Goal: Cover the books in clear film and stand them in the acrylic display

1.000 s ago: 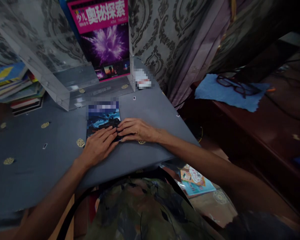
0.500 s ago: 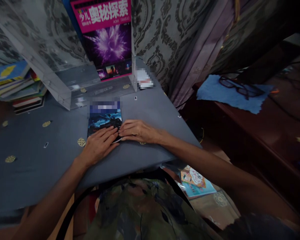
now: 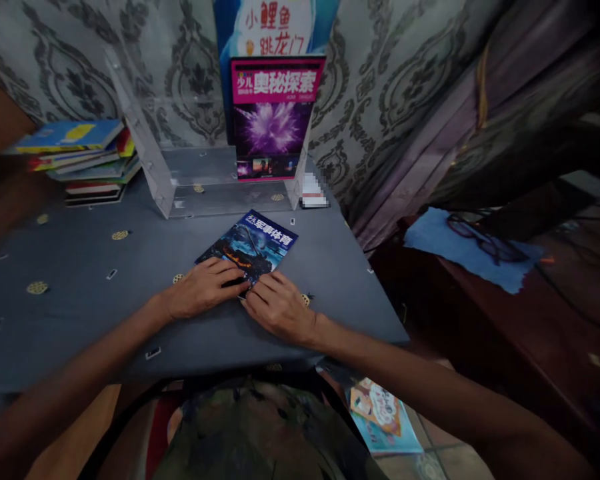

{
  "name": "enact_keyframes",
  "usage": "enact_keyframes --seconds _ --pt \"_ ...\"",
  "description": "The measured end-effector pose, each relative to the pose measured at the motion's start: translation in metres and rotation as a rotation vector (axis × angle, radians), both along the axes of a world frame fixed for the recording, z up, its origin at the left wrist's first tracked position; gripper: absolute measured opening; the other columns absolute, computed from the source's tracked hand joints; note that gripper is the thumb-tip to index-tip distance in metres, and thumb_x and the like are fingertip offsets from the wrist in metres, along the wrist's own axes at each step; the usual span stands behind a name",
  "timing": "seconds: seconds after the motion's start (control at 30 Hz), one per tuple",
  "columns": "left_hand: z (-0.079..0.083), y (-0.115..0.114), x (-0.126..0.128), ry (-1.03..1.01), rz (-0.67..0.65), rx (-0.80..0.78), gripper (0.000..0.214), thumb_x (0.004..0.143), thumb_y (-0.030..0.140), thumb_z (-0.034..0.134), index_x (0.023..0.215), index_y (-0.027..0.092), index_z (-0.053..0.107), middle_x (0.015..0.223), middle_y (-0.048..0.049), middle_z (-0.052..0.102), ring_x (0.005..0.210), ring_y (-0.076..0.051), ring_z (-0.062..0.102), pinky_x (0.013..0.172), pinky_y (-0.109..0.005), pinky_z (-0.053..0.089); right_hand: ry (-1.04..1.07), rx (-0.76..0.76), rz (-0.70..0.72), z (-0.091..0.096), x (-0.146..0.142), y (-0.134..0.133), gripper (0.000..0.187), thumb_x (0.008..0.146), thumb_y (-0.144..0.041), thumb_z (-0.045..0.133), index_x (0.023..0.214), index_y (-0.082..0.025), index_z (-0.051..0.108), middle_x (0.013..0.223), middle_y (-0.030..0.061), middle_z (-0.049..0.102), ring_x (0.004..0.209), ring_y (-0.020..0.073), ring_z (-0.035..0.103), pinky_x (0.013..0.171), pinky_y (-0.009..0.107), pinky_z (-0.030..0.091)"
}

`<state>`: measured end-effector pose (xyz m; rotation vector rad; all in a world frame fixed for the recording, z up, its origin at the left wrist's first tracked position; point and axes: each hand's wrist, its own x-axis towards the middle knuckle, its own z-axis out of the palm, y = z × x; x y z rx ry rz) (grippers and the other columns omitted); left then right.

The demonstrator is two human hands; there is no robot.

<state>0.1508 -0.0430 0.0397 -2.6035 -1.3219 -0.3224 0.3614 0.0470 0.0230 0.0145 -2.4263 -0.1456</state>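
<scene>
As inspected from above, the grey cloth-covered tabletop (image 3: 145,267) carries a clear acrylic display stand (image 3: 200,200) and, just in front of it, a blue tank-cover magazine (image 3: 245,247) lying at an angle. The left hand (image 3: 203,288) and right hand (image 3: 279,308) rest palm-down on its lower corner, each grip open, fingers extended.

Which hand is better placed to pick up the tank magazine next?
Probably the left hand: its fingers lie over the lower edge of the tank magazine, while the right hand only reaches its bottom corner.
</scene>
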Motion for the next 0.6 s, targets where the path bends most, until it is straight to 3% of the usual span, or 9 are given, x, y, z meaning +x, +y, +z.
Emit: enact_keyframes --seconds 0.1,0.23,0.33,0.47,0.53,0.6 --pt "0.002 -0.008 -0.006 0.042 -0.031 -0.005 0.025 0.100 0.020 0.049 0.121 0.019 0.065 0.107 -0.0084 0.073 0.099 -0.020 0.065 0.083 -0.033 0.052 0.017 0.023 0.012 0.002 -0.009 -0.013 0.029 0.097 -0.016 0.055 0.069 -0.016 0.061 0.066 0.0028 0.060 0.068 0.0177 0.049 0.068 0.034 0.035" --pt "-0.004 -0.021 -0.012 0.035 -0.088 0.070 0.025 0.100 0.020 0.048 0.118 0.016 0.065 0.111 -0.0098 0.073 0.108 -0.023 0.065 0.088 -0.037 0.055 0.020 0.006 0.052 0.002 -0.016 -0.028 0.027 0.096 -0.012 0.056 0.070 -0.016 0.062 0.067 0.0028 0.061 0.069 0.0175 0.051 0.068 0.033 0.036" --pt "-0.007 -0.021 -0.016 0.045 -0.108 0.074 0.023 0.099 0.020 0.051 0.117 0.017 0.066 0.114 -0.0094 0.073 0.113 -0.023 0.065 0.092 -0.036 0.056 -0.003 -0.054 0.106 0.006 -0.016 -0.024 0.029 0.099 -0.021 0.057 0.072 -0.015 0.063 0.069 0.0036 0.064 0.072 0.0177 0.055 0.071 0.033 0.039" --pt "-0.006 -0.003 -0.018 0.043 -0.134 0.044 0.022 0.099 0.021 0.053 0.115 0.019 0.068 0.118 -0.0094 0.072 0.116 -0.020 0.065 0.099 -0.035 0.055 -0.172 -0.233 0.281 0.015 -0.019 0.019 0.033 0.103 -0.039 0.051 0.086 -0.017 0.069 0.077 0.0040 0.070 0.077 0.0174 0.062 0.076 0.031 0.046" --pt "-0.007 0.012 -0.019 0.029 -0.133 0.042 0.026 0.099 0.018 0.051 0.119 0.020 0.067 0.118 -0.0096 0.073 0.116 -0.020 0.066 0.099 -0.034 0.054 -0.260 -0.384 0.142 0.017 -0.024 0.051 0.034 0.105 -0.039 0.045 0.096 -0.018 0.070 0.088 0.0064 0.074 0.085 0.0186 0.066 0.080 0.033 0.049" --pt "-0.011 0.026 -0.022 0.002 -0.107 0.056 0.030 0.099 0.015 0.047 0.123 0.021 0.066 0.119 -0.0096 0.073 0.114 -0.019 0.066 0.099 -0.035 0.054 -0.356 -0.410 -0.033 0.015 -0.031 0.081 0.035 0.104 -0.041 0.046 0.116 -0.016 0.067 0.117 0.0133 0.072 0.111 0.0253 0.064 0.096 0.042 0.048"
